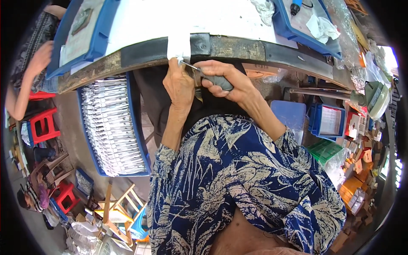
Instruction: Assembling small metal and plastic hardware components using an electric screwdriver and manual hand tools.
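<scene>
Workbench (238, 49), wood-edged. Pale small part (180, 58): at workbench's near edge, pinched by left hand (178, 87). Hand tool (221, 83), grey-handled, thin-shafted: right hand (231, 78) wrapped around it, shaft reaching the part. Blue crate (144, 157) of slender silvery pieces (109, 127): below workbench, left.

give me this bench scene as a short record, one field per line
left grip: at the bench edge, on a small pale piece
right grip: around the grey handle of a tool, its thin shaft pointing to the piece
bench: white strip over its edge
below bench, left: blue crate full of silvery parts
</scene>
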A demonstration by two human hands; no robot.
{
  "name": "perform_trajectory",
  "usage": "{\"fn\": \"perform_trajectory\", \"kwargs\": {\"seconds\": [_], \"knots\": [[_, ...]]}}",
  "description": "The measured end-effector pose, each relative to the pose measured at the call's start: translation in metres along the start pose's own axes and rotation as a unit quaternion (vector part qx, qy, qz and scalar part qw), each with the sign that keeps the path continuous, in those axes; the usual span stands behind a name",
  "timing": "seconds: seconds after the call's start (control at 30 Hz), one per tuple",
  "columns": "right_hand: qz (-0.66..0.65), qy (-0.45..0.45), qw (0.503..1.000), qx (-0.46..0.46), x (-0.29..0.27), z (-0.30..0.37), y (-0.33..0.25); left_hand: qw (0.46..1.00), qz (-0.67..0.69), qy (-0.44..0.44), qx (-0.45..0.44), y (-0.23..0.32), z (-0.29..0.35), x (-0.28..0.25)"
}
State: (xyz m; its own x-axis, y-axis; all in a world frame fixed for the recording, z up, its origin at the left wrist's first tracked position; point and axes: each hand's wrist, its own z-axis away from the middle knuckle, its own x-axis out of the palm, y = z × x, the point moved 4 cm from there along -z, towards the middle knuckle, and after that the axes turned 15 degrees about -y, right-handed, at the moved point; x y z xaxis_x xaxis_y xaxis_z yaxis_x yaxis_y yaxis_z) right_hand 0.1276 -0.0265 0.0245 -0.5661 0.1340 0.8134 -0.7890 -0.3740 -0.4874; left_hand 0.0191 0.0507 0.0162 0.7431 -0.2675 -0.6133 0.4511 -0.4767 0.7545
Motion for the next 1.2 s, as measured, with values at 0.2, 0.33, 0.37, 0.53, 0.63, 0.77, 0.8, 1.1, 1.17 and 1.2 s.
{"fn": "perform_trajectory", "kwargs": {"seconds": [0.2, 0.33, 0.37, 0.53, 0.63, 0.77, 0.8, 1.1, 1.17, 1.2], "knots": [[0.153, -0.016, 0.987, -0.037, -0.003, 0.012, 0.003, 0.994, 0.076, -0.063, -0.055, -0.007, 0.003, -0.015], [0.169, -0.06, 0.982, -0.054, -0.002, 0.022, 0.005, 0.985, 0.129, -0.081, -0.086, -0.009, 0.003, -0.024], [0.17, -0.063, 0.982, -0.055, -0.001, 0.023, 0.006, 0.979, 0.153, -0.096, -0.089, -0.009, 0.002, -0.025], [0.211, -0.069, 0.973, -0.062, -0.004, 0.024, 0.012, 0.973, 0.191, -0.115, -0.067, -0.006, 0.009, -0.031], [0.223, -0.1, 0.968, -0.063, 0.003, 0.024, 0.011, 0.91, 0.369, -0.145, -0.123, -0.003, 0.023, -0.035], [0.283, -0.113, 0.949, -0.081, 0.019, 0.019, 0.011, 0.822, 0.549, -0.087, -0.123, 0.002, 0.033, -0.046], [0.3, -0.113, 0.945, -0.064, 0.022, 0.016, 0.013, 0.786, 0.601, -0.094, -0.109, 0.0, 0.034, -0.048], [0.449, -0.012, 0.892, -0.054, 0.051, 0.004, 0.017, 0.697, 0.701, -0.052, -0.142, 0.01, 0.043, -0.052], [0.478, 0.001, 0.874, -0.086, 0.045, 0.001, 0.022, 0.713, 0.683, -0.037, -0.154, 0.008, 0.042, -0.049], [0.488, 0.015, 0.869, -0.081, 0.042, 0.0, 0.023, 0.712, 0.683, -0.037, -0.157, 0.009, 0.042, -0.047]]}}
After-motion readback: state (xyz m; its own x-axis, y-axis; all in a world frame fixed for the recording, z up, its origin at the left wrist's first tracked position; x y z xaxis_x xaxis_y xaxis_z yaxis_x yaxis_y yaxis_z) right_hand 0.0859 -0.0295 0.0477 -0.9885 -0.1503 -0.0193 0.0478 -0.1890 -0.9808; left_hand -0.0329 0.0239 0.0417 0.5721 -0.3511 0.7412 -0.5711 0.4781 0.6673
